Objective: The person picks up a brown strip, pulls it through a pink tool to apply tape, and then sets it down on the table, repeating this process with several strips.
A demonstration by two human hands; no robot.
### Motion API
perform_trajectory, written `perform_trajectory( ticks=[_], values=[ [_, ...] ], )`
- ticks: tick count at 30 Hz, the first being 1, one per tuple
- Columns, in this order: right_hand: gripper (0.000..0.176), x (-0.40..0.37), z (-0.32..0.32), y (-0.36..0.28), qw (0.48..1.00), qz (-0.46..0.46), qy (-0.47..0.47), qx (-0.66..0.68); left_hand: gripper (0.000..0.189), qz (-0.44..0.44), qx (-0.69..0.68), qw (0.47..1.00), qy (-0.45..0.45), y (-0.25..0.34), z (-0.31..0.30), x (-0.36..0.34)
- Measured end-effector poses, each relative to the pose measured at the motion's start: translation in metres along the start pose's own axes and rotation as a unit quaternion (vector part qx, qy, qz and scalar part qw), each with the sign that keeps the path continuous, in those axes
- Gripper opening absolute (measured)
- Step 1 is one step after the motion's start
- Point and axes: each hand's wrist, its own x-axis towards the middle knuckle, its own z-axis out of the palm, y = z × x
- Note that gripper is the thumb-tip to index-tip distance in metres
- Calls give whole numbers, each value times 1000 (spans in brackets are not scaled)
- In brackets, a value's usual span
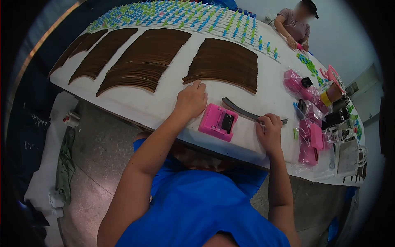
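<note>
My left hand (192, 99) is at the near left corner of a stack of curved dark-brown strips (224, 64). Its fingers are curled together, and what lies between the fingertips is hidden. My right hand (270, 128) is closed on one end of a dark grey curved strip (238, 109), which lies on the white table with its other end pointing toward the stack. Between my hands sits a pink box-like tool (218, 122) with a black roll or knob set in its right side.
More brown strip stacks (144, 59) lie to the left. Rows of blue and green clips (197, 16) cover the back. Pink parts in plastic bags (312, 136) and dark rolls (335, 118) crowd the right. A person (294, 26) works at the far right.
</note>
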Motion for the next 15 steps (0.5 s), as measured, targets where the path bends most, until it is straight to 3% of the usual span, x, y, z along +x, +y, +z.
perform_trajectory(
  ticks=[4, 6, 10, 15],
  values=[
    [16, 1, -1, 0, 1000, 2, 3, 2, 31, 1, -11, 1000, 7, -4, 5, -1],
    [15, 1, 2, 3, 1000, 4, 6, -2, 24, 39, -23, 996, 83, -8, 9, -1],
    [13, 0, 2, 6, 1000, 12, 16, -11, 24, 2, -62, 998, 19, -8, -1, -4],
    [11, 1, -1, 9, 1000, 10, 7, -29, 17, 54, -124, 986, 94, -9, -11, -13]
  ],
)
